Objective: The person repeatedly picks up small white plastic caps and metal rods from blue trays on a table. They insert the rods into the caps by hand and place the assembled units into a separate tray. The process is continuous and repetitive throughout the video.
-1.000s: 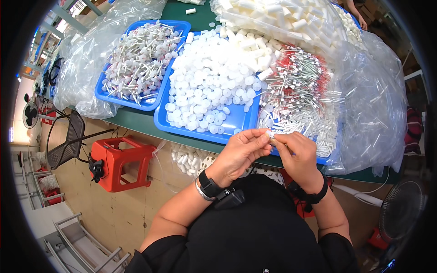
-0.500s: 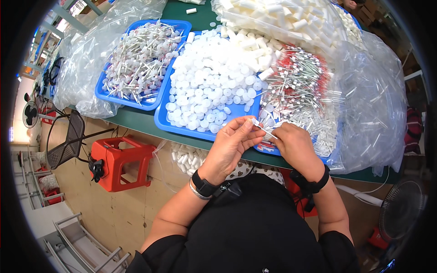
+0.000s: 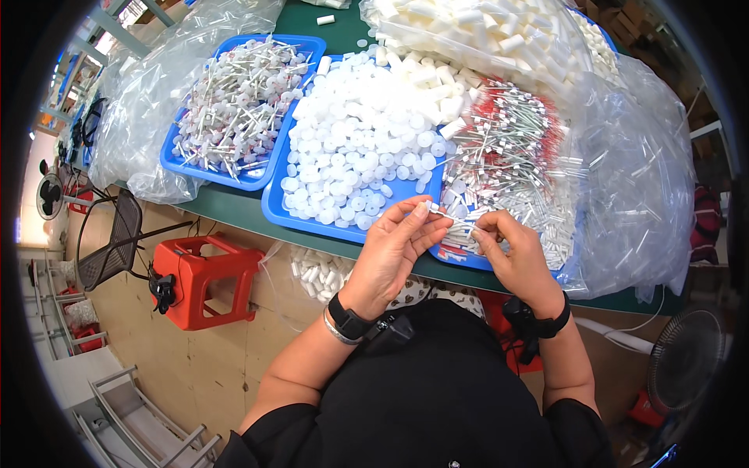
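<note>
Just over the front edge of the trays, my left hand pinches the white head of a thin stemmed part between thumb and fingertips. My right hand closes thumb and forefinger on the other end of that stem, where a small white tube seems to sit; the fingertips partly hide it. Behind my right hand are a pile of short white tubes and a heap of red-tipped, white-headed wire stems. Translucent white discs fill the blue tray beyond my left hand.
Another blue tray at the left holds many stemmed parts with discs on them. Cream foam-like cylinders in a clear bag lie at the back. Clear plastic bags cover the table's right side. A red stool stands on the floor at left.
My right hand has drawn slightly away to the right, and its thumb and forefinger now show more plainly on the stem's end. My left hand keeps its pinch, shifted slightly.
</note>
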Motion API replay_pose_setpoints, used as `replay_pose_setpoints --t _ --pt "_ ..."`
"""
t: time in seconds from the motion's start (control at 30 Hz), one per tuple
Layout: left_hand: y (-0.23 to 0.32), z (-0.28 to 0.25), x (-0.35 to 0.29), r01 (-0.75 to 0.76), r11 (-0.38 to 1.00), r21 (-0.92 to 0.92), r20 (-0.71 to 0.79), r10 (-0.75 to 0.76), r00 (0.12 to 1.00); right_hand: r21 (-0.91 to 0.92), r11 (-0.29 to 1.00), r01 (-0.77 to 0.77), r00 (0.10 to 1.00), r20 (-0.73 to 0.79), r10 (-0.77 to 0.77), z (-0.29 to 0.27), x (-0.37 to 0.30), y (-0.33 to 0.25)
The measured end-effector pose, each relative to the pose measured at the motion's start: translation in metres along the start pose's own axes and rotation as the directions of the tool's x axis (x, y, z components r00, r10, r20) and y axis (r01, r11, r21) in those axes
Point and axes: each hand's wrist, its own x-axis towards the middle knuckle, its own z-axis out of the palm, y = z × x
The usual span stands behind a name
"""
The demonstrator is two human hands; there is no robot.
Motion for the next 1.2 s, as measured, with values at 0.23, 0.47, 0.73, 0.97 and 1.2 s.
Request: replay_pose_setpoints --t 0.23,0.47,0.73,0.97,1.2 --pt "-0.004 -0.001 0.0 0.0 1.0 0.029 0.026 0.0 1.0 -0.133 0.977 0.168 0.983 -0.057 -0.176 -0.002 0.001 -0.003" --pt "-0.008 0.003 -0.005 0.133 0.983 0.125 0.127 -0.149 0.981 0.334 0.91 -0.245 0.967 0.147 0.206 0.002 0.003 -0.006" --pt "-0.01 -0.003 -0.006 0.081 0.962 0.262 0.116 -0.115 0.987 -0.105 0.988 0.116 0.99 0.09 -0.107 0.007 -0.001 -0.006" --pt "0.002 -0.002 -0.011 -0.054 0.882 0.468 0.132 -0.009 0.991 0.009 0.995 0.098 0.99 0.098 -0.098 0.016 0.0 -0.007" --pt "0.16 -0.046 0.011 -0.565 0.602 0.564 -0.03 0.699 0.715 -0.381 0.912 0.154 0.975 -0.092 -0.203 -0.024 0.021 0.014"
